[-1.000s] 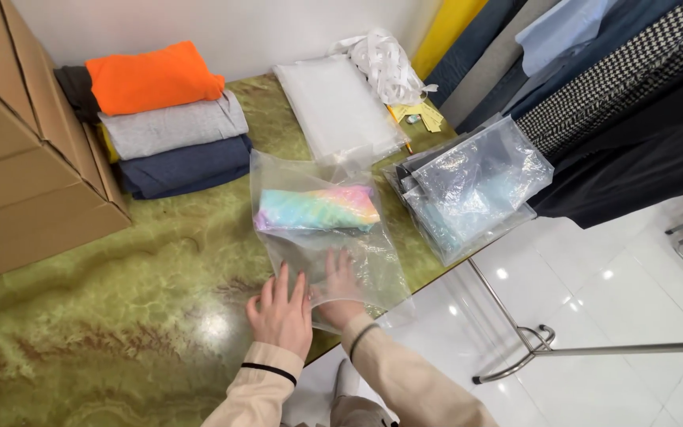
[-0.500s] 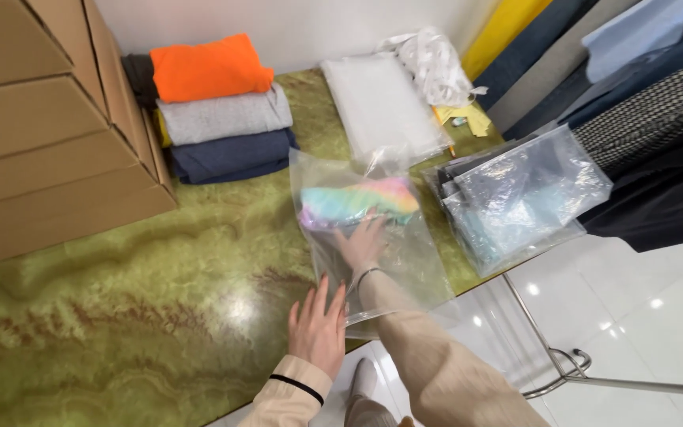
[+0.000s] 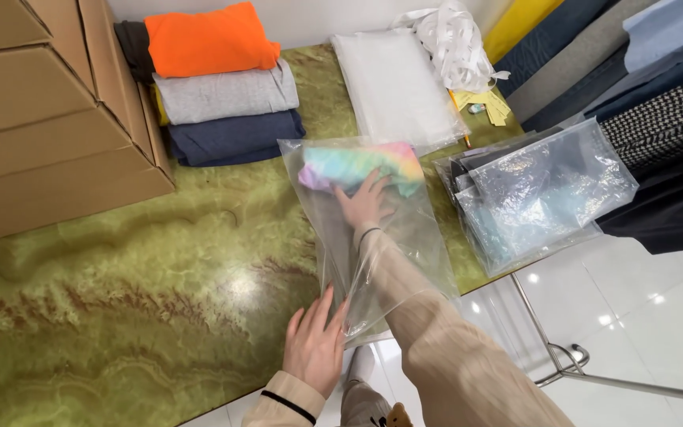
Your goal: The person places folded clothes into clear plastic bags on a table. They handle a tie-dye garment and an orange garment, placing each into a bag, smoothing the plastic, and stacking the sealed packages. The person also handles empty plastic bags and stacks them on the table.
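1. The right hand (image 3: 365, 204) reaches deep inside the clear plastic bag (image 3: 373, 237), its grip spread flat on the rainbow garment (image 3: 357, 166) at the far end.
2. The left hand (image 3: 315, 348), grip open with fingers flat, pins the bag's near mouth to the green bench (image 3: 144, 300).
3. Risk: the garment may bunch ahead of the right grip, since the film clings to the sleeve.
4. Beyond the right hand lies a stack of folded clothes (image 3: 223, 95).

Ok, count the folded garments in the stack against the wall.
4 visible: the orange garment on top, the grey garment under it, the navy garment at the bottom, and a dark garment behind the orange one. More may be hidden behind.
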